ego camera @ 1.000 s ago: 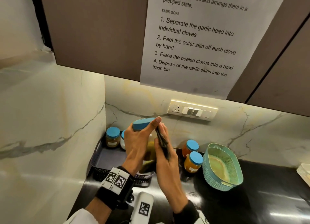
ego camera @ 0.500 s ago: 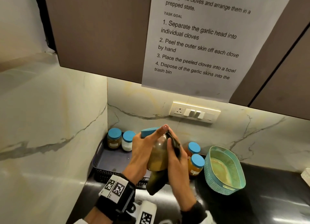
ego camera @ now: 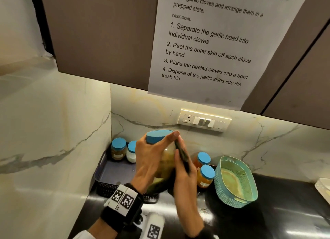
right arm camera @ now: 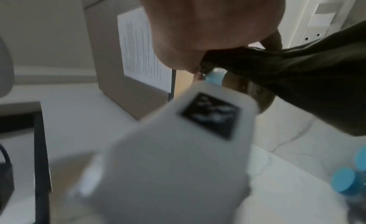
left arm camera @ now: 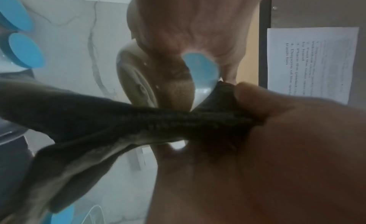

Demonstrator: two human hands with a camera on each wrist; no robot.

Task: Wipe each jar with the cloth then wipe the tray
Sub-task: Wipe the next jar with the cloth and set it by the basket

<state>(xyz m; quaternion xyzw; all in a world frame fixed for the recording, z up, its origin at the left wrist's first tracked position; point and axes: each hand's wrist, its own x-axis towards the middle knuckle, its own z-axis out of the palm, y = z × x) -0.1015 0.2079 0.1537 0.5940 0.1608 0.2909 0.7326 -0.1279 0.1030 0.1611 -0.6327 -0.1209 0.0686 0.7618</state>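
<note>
Head view shows left hand point(ego camera: 150, 158) curled round jar point(ego camera: 167, 160), right hand point(ego camera: 184, 183) pinching cloth point(ego camera: 182, 156) against it

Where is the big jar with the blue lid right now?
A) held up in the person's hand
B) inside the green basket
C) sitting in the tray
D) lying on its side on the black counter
A: the left hand grips the jar near its lid and holds it up off the tray, while the right hand presses the dark cloth against its side.
</note>
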